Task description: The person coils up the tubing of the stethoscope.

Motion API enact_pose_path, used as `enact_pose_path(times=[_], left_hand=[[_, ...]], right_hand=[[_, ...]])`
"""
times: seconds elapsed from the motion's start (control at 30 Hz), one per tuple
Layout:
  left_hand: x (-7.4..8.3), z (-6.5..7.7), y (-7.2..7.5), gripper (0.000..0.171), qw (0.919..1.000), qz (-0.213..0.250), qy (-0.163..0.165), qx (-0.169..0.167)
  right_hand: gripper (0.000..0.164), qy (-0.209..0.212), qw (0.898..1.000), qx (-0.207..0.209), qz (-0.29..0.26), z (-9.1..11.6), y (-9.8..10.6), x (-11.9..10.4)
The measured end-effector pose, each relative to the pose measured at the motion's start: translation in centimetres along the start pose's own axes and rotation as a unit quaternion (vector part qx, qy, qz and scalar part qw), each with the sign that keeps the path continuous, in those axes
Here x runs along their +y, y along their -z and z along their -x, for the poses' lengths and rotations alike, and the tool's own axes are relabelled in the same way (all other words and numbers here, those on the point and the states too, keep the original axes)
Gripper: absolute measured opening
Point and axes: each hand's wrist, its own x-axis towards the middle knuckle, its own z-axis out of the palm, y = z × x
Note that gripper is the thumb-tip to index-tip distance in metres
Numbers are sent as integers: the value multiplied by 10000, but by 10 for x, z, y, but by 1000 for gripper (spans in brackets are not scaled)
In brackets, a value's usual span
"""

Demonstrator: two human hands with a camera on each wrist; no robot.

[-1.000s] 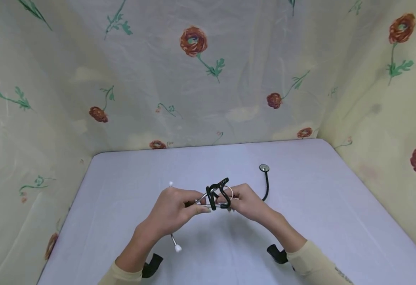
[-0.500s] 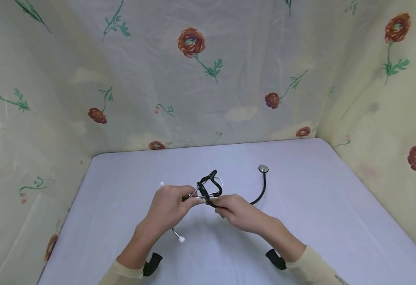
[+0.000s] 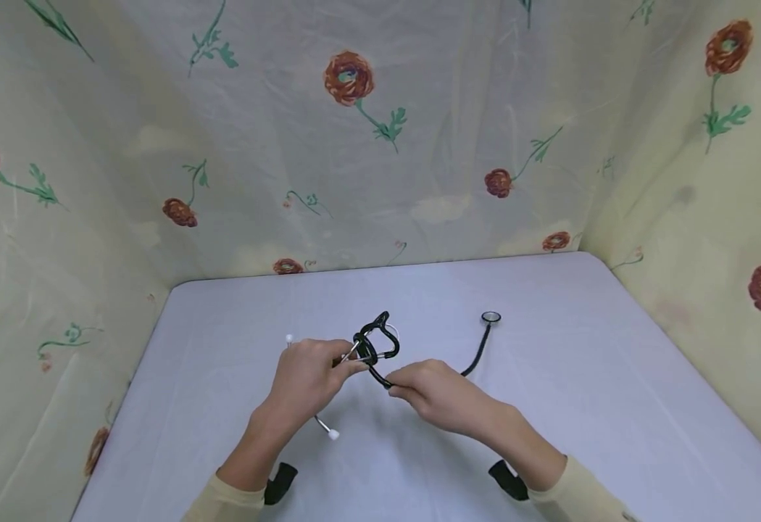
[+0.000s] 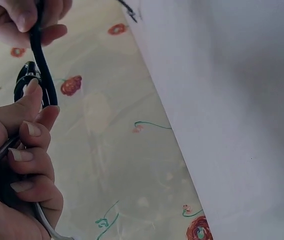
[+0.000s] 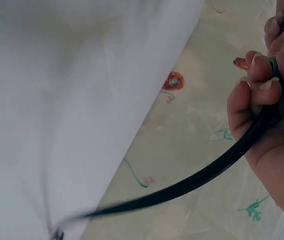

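Observation:
A stethoscope with black tubing is held between both hands over the table. My left hand grips its metal ear tubes beside the coiled, looped tubing; white ear tips poke out above and below that hand. My right hand pinches the black tube just right of the loop. From there the tube runs out beyond the right hand to the round chest piece, farther back on the right. In the left wrist view the fingers curl round the metal tubes. The right wrist view has the tube passing through curled fingers.
A white-covered table lies beneath the hands. Cloth with printed flowers hangs along the back and both sides. Black straps show at both wrists.
My right hand has left the loop area, shifted down and taken the tube, drawing it away to the right. The left hand and looped tubing moved slightly left. The chest piece tilted.

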Motion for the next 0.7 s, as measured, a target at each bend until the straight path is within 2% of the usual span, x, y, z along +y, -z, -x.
enact_pose_path(times=[0.1, 0.27, 0.43, 0.7], left_hand=[[0, -1, -2, 19, 9999, -84, 72, -53], [0, -2, -4, 17, 9996, -181, 163, -157], [0, -2, -6, 18, 9984, -280, 236, -423], [3, -3, -7, 23, 9960, -491, 17, -740]], right_hand=[[18, 107, 9998, 63, 135, 0, 4, -1], [9, 82, 9994, -45, 329, -1, 13, -3], [15, 156, 9981, -186, 559, 0, 19, -5], [11, 321, 9972, -86, 673, -2, 25, -8]])
